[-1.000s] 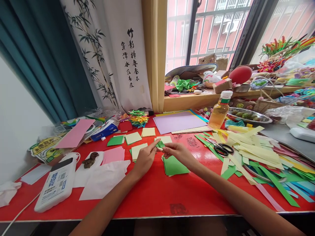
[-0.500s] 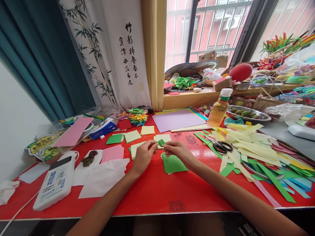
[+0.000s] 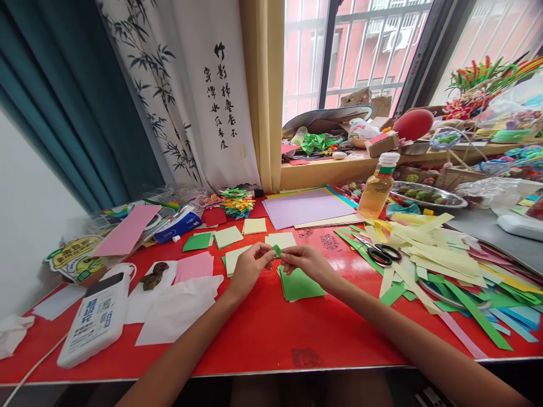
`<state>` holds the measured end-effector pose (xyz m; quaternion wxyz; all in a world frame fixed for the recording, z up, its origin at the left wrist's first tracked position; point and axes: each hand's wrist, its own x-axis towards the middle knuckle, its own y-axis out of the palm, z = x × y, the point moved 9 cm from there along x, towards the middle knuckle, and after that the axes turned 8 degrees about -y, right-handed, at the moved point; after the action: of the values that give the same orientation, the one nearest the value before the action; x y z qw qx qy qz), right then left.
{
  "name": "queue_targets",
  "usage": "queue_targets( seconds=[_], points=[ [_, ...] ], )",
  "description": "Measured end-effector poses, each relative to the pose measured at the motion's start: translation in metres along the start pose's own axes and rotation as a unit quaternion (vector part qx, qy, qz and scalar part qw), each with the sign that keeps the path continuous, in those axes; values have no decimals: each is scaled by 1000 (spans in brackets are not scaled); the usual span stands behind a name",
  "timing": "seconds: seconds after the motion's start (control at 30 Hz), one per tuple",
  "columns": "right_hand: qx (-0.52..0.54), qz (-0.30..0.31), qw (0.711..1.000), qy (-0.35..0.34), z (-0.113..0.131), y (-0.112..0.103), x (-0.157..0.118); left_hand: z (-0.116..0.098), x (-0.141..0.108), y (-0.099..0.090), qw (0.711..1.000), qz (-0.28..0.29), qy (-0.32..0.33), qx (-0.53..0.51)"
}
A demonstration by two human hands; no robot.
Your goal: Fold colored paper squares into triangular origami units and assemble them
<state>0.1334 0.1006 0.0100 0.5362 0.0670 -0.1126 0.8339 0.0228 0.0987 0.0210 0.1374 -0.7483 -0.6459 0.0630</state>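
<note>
Between my two hands is a small folded piece of green paper (image 3: 276, 250), held just above the table. My left hand (image 3: 253, 265) pinches it from the left with thumb and fingers. From the right, my right hand (image 3: 304, 262) pinches its other side, the fingertips of both hands almost meeting. Below my right hand lies a stack of green paper squares (image 3: 300, 284). Pale yellow paper squares (image 3: 282, 240) lie just behind the folded piece, and another pale stack (image 3: 236, 260) is partly covered by my left hand.
On the red table (image 3: 254, 339), black-handled scissors (image 3: 384, 254) lie among paper strips (image 3: 441, 257) at right. A bottle of amber liquid (image 3: 376, 189) stands behind them. Purple sheets (image 3: 311, 207) lie at the back. Pink squares (image 3: 195, 264), tissue (image 3: 178, 308) and a white device (image 3: 95, 319) are at left.
The green paper is now more compact, its top a small peak between my fingertips. Both hands have stayed in nearly the same place.
</note>
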Motion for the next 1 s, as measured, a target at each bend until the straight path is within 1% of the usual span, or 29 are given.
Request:
queue_targets(
  seconds=[0.07,0.17,0.27,0.37,0.47,0.63,0.73,0.87,1.0],
  points=[
    [-20,6,1000,-7,1,2,-1,-2,-1,-1,1000,-6,4,15],
    [-96,17,995,-17,2,4,-2,-3,-3,-1,1000,-11,9,25],
    [-191,25,981,-39,5,5,-4,-2,-4,2,1000,0,5,29],
    [-228,34,971,-63,9,6,-4,-6,-7,6,998,18,25,57],
    [-227,55,970,-65,10,10,-5,-11,-10,8,994,23,46,94],
    [-212,74,973,-61,7,13,-6,-12,-13,9,993,25,36,111],
    [-204,84,974,-51,4,14,-7,-11,-14,10,989,28,39,142],
    [-191,95,977,-27,0,17,-8,-13,-15,10,982,30,53,177],
    [-168,106,980,3,-3,16,-9,-16,-19,11,983,26,56,173]
  ],
)
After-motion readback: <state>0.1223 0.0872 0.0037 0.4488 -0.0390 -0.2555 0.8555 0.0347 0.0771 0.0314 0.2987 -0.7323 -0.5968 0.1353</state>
